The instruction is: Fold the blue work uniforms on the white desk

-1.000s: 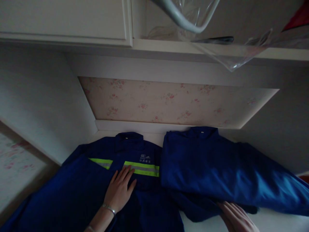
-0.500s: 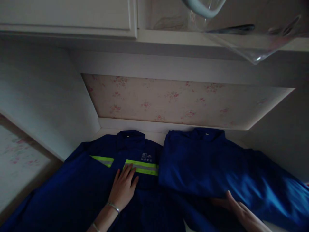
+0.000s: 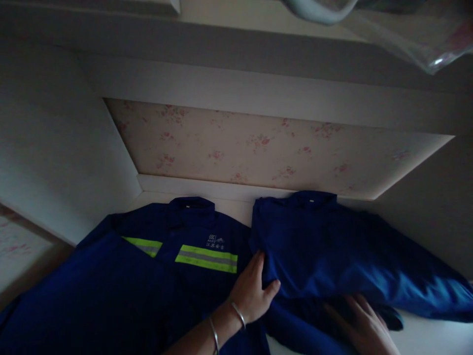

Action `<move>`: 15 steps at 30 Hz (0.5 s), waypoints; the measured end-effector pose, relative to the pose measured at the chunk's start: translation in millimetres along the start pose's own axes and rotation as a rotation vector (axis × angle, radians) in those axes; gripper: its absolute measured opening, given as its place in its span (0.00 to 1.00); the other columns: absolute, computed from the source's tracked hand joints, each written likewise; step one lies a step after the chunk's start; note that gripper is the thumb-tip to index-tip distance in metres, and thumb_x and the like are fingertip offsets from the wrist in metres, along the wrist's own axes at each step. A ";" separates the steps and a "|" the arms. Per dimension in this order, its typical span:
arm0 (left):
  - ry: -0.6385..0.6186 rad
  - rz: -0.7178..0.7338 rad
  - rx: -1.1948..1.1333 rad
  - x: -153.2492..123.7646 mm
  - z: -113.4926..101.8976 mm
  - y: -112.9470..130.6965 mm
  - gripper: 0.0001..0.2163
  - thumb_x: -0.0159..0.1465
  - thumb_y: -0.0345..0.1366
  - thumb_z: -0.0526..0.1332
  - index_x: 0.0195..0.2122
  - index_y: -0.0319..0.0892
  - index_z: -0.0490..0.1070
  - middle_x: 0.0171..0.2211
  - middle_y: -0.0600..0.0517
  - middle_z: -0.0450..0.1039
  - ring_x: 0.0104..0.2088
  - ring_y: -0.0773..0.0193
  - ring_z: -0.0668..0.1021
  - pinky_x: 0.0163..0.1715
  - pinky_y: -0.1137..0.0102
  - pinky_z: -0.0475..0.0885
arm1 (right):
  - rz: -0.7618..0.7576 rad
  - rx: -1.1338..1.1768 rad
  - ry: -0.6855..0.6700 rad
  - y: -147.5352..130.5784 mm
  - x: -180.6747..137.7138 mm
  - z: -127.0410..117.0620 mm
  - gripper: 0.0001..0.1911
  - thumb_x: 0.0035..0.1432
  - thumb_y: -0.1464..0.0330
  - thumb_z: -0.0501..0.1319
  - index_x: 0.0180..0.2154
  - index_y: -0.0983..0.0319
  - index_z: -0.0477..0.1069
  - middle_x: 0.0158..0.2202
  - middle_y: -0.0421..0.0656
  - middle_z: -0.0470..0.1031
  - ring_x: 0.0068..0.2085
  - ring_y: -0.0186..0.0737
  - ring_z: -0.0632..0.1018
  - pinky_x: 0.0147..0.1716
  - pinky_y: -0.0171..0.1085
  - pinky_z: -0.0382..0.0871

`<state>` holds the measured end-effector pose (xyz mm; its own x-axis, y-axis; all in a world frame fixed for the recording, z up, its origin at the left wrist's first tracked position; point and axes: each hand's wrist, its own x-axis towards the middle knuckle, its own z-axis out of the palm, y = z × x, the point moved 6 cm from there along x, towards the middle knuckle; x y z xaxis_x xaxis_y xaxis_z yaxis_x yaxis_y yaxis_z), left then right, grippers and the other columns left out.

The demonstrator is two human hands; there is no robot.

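Note:
Two dark blue work jackets lie side by side on a white surface. The left jacket [image 3: 148, 276] has a yellow-green reflective stripe across its chest and a small white logo. The right jacket [image 3: 332, 251] is plain blue and folded. My left hand [image 3: 251, 293], with bracelets on the wrist, rests at the left edge of the right jacket, thumb tucked under the fabric fold. My right hand [image 3: 360, 323] lies flat, fingers spread, partly under the lower edge of the right jacket.
A recessed back wall with floral wallpaper [image 3: 258, 148] rises behind the jackets. White side walls [image 3: 55, 148] close in on the left and right. A shelf overhead holds clear plastic [image 3: 406, 29]. White surface [image 3: 436, 337] shows at the lower right.
My left hand left the striped jacket's chest and moved right to the edge of the plain jacket. My right hand slid further under that jacket's lower edge. The view tilted slightly.

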<state>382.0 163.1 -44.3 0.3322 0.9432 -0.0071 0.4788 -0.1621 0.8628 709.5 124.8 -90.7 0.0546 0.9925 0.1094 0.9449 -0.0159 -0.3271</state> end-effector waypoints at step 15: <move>-0.086 -0.053 0.056 9.3 -0.3 10.7 0.50 0.49 0.40 0.72 0.69 0.38 0.46 0.70 0.40 0.46 0.67 0.53 0.58 0.66 0.63 0.56 | -0.349 -0.338 0.174 -13.4 -40.8 17.8 0.26 0.50 0.79 0.49 0.46 0.68 0.78 0.48 0.53 0.78 0.46 0.49 0.80 0.43 0.40 0.78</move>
<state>389.9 170.2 -35.1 0.3725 0.9229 -0.0970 0.5412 -0.1311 0.8306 688.9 86.6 -107.5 -0.2569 0.9112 0.3220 0.9664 0.2458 0.0755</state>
